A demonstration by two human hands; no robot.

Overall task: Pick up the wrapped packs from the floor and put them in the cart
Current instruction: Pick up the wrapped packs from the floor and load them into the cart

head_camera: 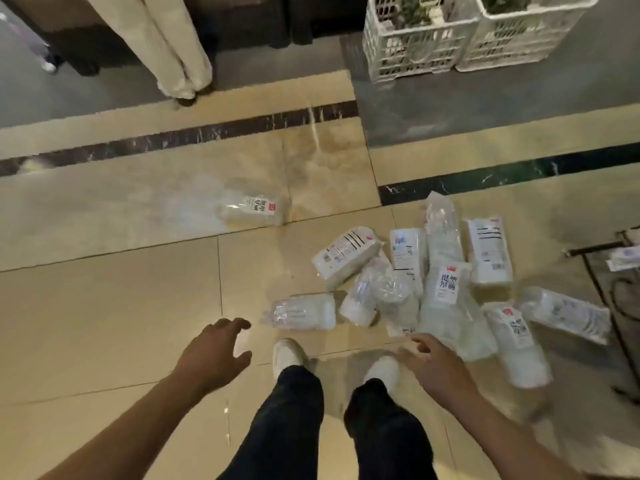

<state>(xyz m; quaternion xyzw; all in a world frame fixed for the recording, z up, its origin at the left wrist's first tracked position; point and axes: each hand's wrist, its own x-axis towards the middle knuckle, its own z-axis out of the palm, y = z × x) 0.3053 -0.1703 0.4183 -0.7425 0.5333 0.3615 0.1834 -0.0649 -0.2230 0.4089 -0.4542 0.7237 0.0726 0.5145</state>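
Clearly both hands are empty: the left hand (pixel 218 348) hangs with fingers spread and loosely curved, the right hand (pixel 431 362) relaxed, just short of the heap of wrapped packs (pixel 415 289) on the floor (pixel 104 306). One stray pack (pixel 251 211) lies well beyond the left hand. They look light and soft, their clear film probably slippery, so gripping around a pack's middle seems safest.
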